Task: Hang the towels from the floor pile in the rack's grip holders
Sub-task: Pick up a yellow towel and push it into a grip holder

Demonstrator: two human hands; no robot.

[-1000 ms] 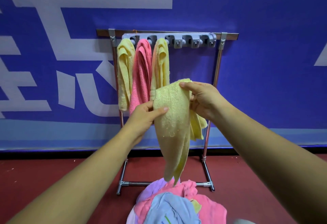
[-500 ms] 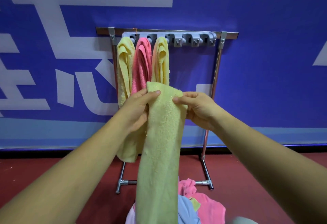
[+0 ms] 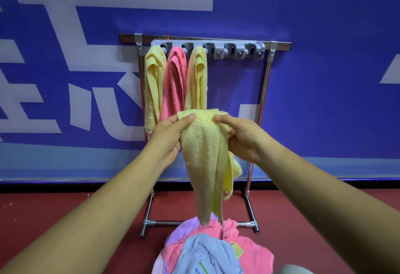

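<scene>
A yellow towel (image 3: 205, 156) hangs bunched between my hands in front of the rack. My left hand (image 3: 168, 137) pinches its top left edge and my right hand (image 3: 242, 137) grips the top right. The metal rack (image 3: 263, 100) carries a grey bar of grip holders (image 3: 236, 49). A yellow towel (image 3: 152, 83), a pink towel (image 3: 174, 83) and another yellow towel (image 3: 198, 79) hang from the three left holders. The right holders hold nothing. The floor pile (image 3: 212, 250) of pink, blue and purple towels lies below my hands.
A blue wall banner (image 3: 324, 79) with white shapes stands right behind the rack. The floor (image 3: 65, 213) is red. The rack's base bar (image 3: 173, 223) lies just beyond the pile.
The towel was spread long between my hands half a second ago. Now it is gathered into a narrower bunch at the top, and its tail has lifted above the pile.
</scene>
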